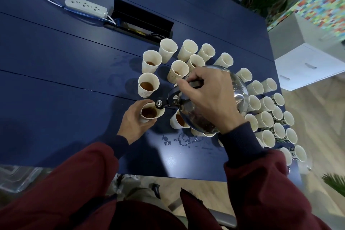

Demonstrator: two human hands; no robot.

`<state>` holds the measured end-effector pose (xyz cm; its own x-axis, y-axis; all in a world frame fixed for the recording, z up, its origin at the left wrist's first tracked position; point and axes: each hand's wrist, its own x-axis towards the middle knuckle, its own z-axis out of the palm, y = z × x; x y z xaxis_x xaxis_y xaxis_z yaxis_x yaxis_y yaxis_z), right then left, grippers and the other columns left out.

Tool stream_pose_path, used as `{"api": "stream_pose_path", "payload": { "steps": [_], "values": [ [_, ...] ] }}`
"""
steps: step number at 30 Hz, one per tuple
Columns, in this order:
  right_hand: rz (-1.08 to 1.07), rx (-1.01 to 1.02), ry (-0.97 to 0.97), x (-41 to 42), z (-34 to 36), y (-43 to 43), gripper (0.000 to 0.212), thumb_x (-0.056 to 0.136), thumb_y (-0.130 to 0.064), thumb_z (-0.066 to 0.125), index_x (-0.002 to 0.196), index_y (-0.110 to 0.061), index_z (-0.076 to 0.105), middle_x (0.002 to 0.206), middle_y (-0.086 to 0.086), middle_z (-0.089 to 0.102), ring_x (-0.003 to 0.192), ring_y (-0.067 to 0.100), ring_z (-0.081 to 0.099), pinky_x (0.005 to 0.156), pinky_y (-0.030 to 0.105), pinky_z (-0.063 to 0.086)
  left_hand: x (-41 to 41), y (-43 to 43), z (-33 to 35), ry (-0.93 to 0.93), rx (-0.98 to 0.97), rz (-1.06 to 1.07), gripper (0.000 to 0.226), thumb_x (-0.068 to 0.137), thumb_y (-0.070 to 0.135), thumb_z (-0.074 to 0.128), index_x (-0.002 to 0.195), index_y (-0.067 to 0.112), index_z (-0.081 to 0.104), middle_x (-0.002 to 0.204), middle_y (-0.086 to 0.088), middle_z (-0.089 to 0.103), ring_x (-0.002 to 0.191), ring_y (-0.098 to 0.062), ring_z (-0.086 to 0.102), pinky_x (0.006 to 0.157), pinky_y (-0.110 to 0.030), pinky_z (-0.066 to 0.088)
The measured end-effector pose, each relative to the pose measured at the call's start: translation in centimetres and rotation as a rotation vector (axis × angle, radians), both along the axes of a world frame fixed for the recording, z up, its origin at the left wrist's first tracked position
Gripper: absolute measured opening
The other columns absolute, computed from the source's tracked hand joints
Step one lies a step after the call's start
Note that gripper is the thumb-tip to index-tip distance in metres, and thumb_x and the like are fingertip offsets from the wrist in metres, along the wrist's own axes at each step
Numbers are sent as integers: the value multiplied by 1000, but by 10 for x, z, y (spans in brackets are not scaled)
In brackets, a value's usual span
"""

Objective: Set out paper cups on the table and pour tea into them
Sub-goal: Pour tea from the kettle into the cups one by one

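My right hand (pixel 207 97) grips the black handle of a glass teapot (pixel 237 87), which is tilted to the left over the blue table (pixel 65 73). Its spout end hangs at the rim of a paper cup (pixel 149 113) with brown tea in it. My left hand (pixel 133 120) is curled round that cup from the left. Several more cream paper cups stand around: one with tea (pixel 148 85) just beyond, another with tea (pixel 150 61) farther back, one (pixel 178 120) partly under the teapot. Several empty cups (pixel 265 117) crowd the table's right edge.
Spilled liquid (pixel 183 139) lies on the table near the front edge. A white power strip (pixel 85 6) with its cable and an open black cable box (pixel 141 22) lie at the back. White drawers (pixel 306 65) and plants stand beyond the right side.
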<state>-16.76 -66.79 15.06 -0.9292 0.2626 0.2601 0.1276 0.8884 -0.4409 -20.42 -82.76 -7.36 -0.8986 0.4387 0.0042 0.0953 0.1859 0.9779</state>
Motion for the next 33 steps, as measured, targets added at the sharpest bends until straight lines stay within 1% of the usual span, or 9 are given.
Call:
{"api": "stream_pose_path", "payload": {
  "steps": [2, 7, 11, 15, 20, 25, 27, 29, 33],
  "values": [
    [2, 6, -9, 0, -2, 0, 28, 83, -38, 72, 65, -17, 68, 59, -6, 65, 57, 13, 58, 61, 38, 49, -1, 0, 0, 15, -8, -10, 57, 72, 18, 85, 121, 31, 61, 115, 14, 66, 109, -14, 63, 96, -44, 51],
    [10, 10, -22, -2, -3, -3, 30, 82, -41, 69, 67, -16, 69, 61, -5, 66, 59, 17, 60, 64, 42, 50, -4, -3, 2, -26, -48, -17, 67, 68, 13, 88, 124, 30, 55, 112, 13, 66, 104, -4, 62, 90, -20, 47],
    [29, 2, -25, -5, -2, -7, 31, 84, -40, 70, 65, -16, 66, 60, -7, 65, 59, 15, 60, 63, 44, 51, -5, -4, 1, -42, -76, -3, 72, 67, 8, 85, 128, 26, 50, 110, 9, 66, 100, -8, 63, 88, -22, 47],
    [46, 23, -33, -5, -1, -10, 32, 85, -41, 69, 66, -16, 66, 60, -7, 64, 58, 14, 59, 62, 42, 51, -5, -1, 4, -69, -96, 9, 70, 68, 8, 83, 125, 28, 49, 105, 16, 64, 96, 4, 60, 80, -12, 42],
    [65, 57, -35, -4, 2, -16, 30, 86, -41, 67, 68, -17, 68, 62, -8, 65, 59, 11, 59, 64, 37, 50, -5, -12, 3, -69, -101, 10, 71, 66, 15, 87, 124, 31, 49, 111, 15, 63, 103, -5, 60, 87, -22, 46],
    [60, 54, -9, -3, 1, -21, 31, 86, -42, 66, 68, -17, 68, 62, -9, 65, 58, 12, 59, 64, 38, 50, -3, -32, 2, -115, -115, 13, 70, 69, 16, 84, 129, 27, 49, 126, 13, 60, 120, -4, 55, 99, -25, 42],
    [60, 59, 0, -2, 0, -22, 31, 86, -41, 67, 68, -16, 68, 61, -8, 65, 57, 12, 59, 63, 38, 50, -3, -37, 3, -110, -139, 17, 70, 70, 17, 83, 130, 23, 50, 128, 11, 60, 121, -4, 55, 100, -27, 44],
    [58, 74, 15, -2, -1, -24, 30, 86, -39, 68, 67, -16, 67, 59, -8, 64, 56, 13, 57, 62, 37, 49, -4, -42, 5, -95, -154, 15, 69, 70, 18, 83, 131, 21, 51, 129, 9, 60, 120, -4, 56, 99, -27, 45],
    [46, 101, 47, -3, -1, -29, 30, 85, -37, 70, 65, -15, 65, 57, -7, 62, 54, 15, 56, 61, 37, 47, -4, -46, 9, -86, -180, -2, 66, 73, 17, 82, 131, 21, 51, 129, 10, 58, 118, -3, 56, 94, -18, 41]
  ]
}}
